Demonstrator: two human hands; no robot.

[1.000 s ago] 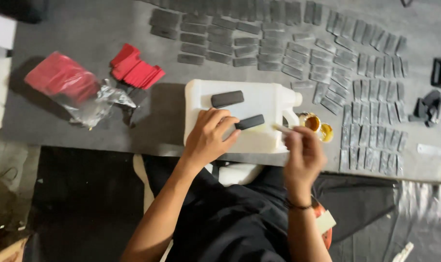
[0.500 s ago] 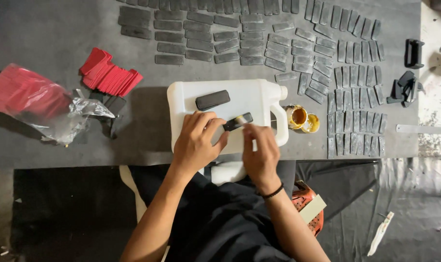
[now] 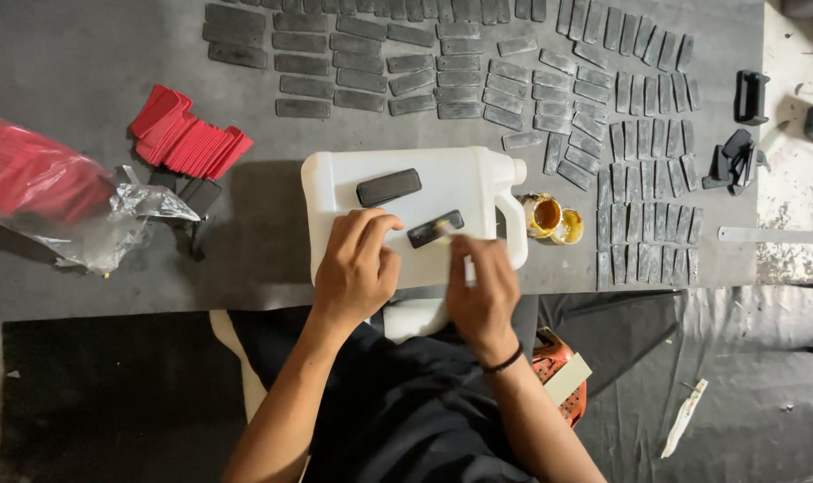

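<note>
A white plastic jug [image 3: 460, 174] lies on its side on the grey mat, serving as a work surface. Two black rectangular pieces rest on it: one [image 3: 389, 187] lies untouched, the other [image 3: 434, 229] sits under my fingers. My left hand [image 3: 357, 268] presses down beside that second piece and steadies it. My right hand [image 3: 482, 291] is shut on a small white brush [image 3: 467, 266], whose tip touches the piece. An open tin of yellowish glue [image 3: 547, 217] stands just right of the jug's handle.
Many dark grey pieces [image 3: 478, 80] lie in rows across the far and right mat. A fan of red pieces [image 3: 192, 139] and a plastic bag of red ones [image 3: 49, 192] sit left. Black clips [image 3: 737, 156] and a metal ruler [image 3: 773, 235] lie right.
My right hand has come from the glue tin leftwards to the black piece, bringing the brush tip onto it. My left hand has stayed on the piece.
</note>
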